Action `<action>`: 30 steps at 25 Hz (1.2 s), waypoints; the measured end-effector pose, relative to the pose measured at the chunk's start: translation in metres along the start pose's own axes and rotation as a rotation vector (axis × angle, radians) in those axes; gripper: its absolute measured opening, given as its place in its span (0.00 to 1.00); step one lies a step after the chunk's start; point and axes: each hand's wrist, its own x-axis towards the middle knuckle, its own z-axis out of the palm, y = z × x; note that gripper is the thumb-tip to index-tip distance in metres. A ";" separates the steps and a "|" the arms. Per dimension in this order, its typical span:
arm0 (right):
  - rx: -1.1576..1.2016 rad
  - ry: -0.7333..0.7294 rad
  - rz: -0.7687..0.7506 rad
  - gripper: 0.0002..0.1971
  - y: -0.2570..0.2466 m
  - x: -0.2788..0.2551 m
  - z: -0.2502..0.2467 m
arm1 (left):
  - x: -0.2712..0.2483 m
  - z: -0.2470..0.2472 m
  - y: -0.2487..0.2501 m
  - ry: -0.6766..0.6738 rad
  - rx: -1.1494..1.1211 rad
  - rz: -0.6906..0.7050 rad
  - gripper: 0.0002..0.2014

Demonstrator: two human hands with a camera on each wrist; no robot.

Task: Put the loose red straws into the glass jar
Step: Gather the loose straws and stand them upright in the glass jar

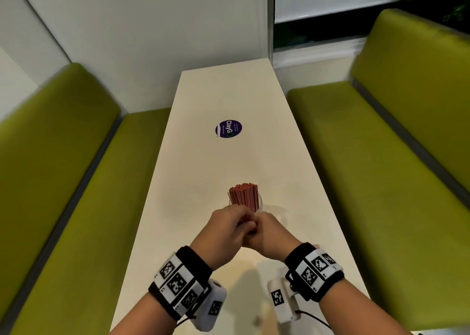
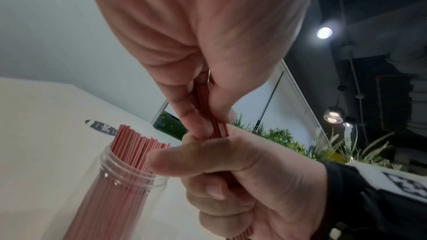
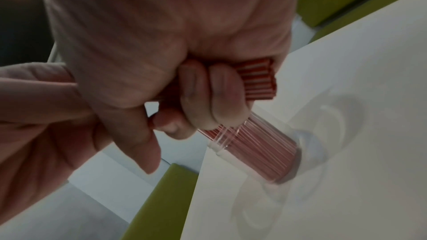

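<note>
Gripping a bundle of loose red straws [image 2: 213,121] — both hands

Left hand [image 1: 223,229] and right hand [image 1: 269,235] fingers curl round it, just beside the straw-filled glass jar [image 2: 120,174].

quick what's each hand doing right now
Left hand: fingers pinch the bundle of red straws.
Right hand: fist gripped around the same bundle.

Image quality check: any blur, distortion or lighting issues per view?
Head: sharp, wide-angle bending at the benches, soft hand shadows on the table. Left wrist: ceiling lamp flares, left hand close and soft. Right wrist: dim, the jar motion-blurred, glare ring top left.
</note>
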 end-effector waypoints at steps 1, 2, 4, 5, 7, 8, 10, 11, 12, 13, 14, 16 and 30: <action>0.033 0.011 0.001 0.20 0.000 0.001 0.000 | 0.004 -0.004 0.003 -0.026 0.015 -0.003 0.06; 0.076 0.033 0.009 0.19 0.002 0.002 0.000 | 0.008 -0.009 0.004 -0.045 0.037 0.000 0.06; 0.147 0.102 0.018 0.15 0.006 0.002 -0.002 | 0.018 -0.027 0.006 -0.035 0.089 0.024 0.06; 0.168 0.153 0.023 0.14 0.010 0.001 -0.004 | 0.025 -0.037 0.005 0.000 0.122 0.026 0.05; 0.173 0.270 0.056 0.19 0.019 -0.005 -0.010 | 0.041 -0.060 0.003 0.086 0.221 -0.019 0.05; 0.154 0.321 0.073 0.24 0.025 -0.008 -0.013 | 0.051 -0.070 0.000 0.127 0.276 -0.066 0.05; 0.146 0.381 0.112 0.28 0.035 -0.014 -0.018 | 0.068 -0.081 -0.006 0.144 0.350 -0.157 0.06; 0.155 0.395 0.123 0.27 0.040 -0.016 -0.021 | 0.075 -0.079 -0.008 0.113 0.375 -0.179 0.07; 0.159 0.407 0.135 0.25 0.045 -0.017 -0.023 | 0.080 -0.073 -0.010 0.062 0.401 -0.185 0.08; 0.155 0.414 0.141 0.22 0.046 -0.017 -0.024 | 0.083 -0.065 -0.012 0.007 0.424 -0.185 0.08; 0.150 0.418 0.149 0.20 0.048 -0.018 -0.026 | 0.087 -0.054 -0.015 -0.045 0.444 -0.181 0.09; 0.143 0.411 0.160 0.15 0.052 -0.021 -0.027 | 0.092 -0.033 -0.023 -0.126 0.479 -0.181 0.09; 0.281 0.526 0.149 0.06 0.080 -0.041 -0.040 | 0.076 0.004 -0.050 0.050 0.615 0.002 0.10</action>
